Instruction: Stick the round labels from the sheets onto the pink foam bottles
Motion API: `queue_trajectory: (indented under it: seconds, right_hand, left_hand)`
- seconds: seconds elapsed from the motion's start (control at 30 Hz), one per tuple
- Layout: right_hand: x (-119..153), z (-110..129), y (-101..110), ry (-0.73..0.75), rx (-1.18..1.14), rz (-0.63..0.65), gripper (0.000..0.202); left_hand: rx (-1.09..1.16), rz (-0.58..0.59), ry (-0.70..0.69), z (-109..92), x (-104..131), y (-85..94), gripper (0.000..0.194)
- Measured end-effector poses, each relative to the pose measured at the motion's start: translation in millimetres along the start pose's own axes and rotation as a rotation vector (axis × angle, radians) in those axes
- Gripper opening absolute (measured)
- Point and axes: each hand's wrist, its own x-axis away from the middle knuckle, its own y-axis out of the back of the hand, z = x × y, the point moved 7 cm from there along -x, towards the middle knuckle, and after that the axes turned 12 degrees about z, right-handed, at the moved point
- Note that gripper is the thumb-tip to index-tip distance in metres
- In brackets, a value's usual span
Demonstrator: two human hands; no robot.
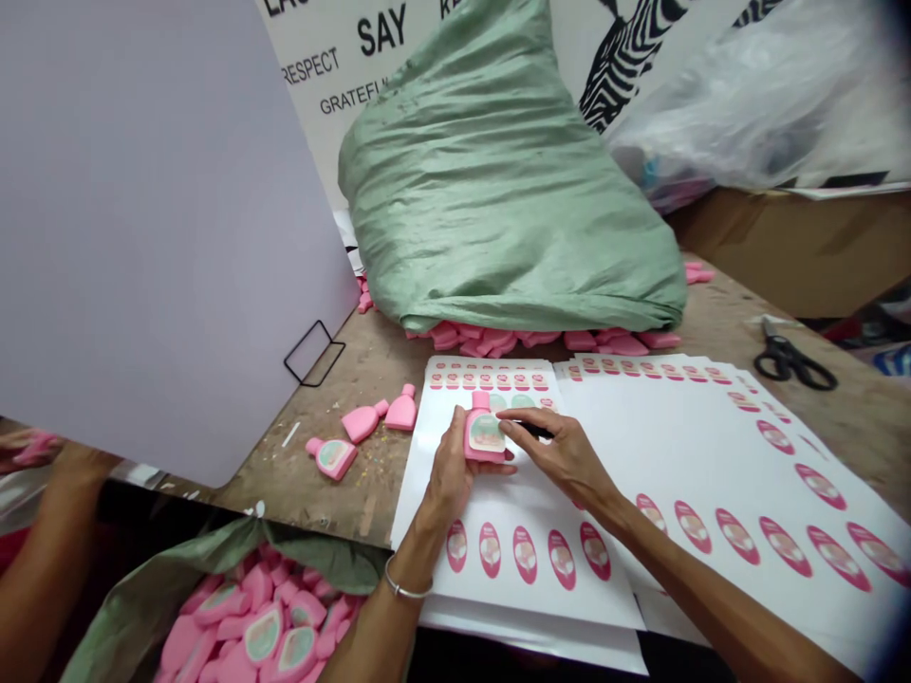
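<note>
My left hand point(452, 467) is closed around a small pink toy bottle point(479, 400), held upright above a sheet of stickers point(509, 593). On the bottle's front lies a pale green and cream label point(487, 433). My right hand point(562, 451) pinches a thin black tool point(535, 430), mostly hidden by the fingers, so its exact kind is unclear. Its fingertips touch the right edge of the label. To the left on the table lie two plain pink bottles point(364, 421) and a pink bottle with a label point(334, 458).
A green sack point(512, 209) stands at the back, pink pieces under it. Another open sack point(135, 607) of pink bottles sits below the table's front edge. Black scissors point(793, 363) lie right, beside another sticker sheet point(676, 436). A white panel point(157, 218) partly hides another person's arm point(61, 541).
</note>
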Motion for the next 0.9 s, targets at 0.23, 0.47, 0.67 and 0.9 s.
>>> queue_trajectory:
  seconds: [0.23, 0.47, 0.67, 0.9]
  right_hand:
    - [1.8, 2.5, -0.9, 0.049, 0.045, -0.009, 0.02]
    - [2.8, 8.3, -0.2, 0.09, 0.128, -0.05, 0.02]
    - [-1.1, -1.8, 11.0, -0.013, 0.292, -0.117, 0.04]
    - [-24.2, -36.2, -11.2, -0.151, -0.087, 0.183, 0.06]
  left_hand:
    - [-0.001, 0.009, -0.016, -5.0, 3.6, -3.2, 0.048]
    - [-0.01, 0.099, -0.017, -7.3, 3.4, -9.0, 0.042]
    - [-0.093, 0.199, -0.013, -10.9, 6.5, -12.1, 0.038]
    - [-0.206, 0.293, 0.073, -11.8, 23.7, -26.2, 0.042]
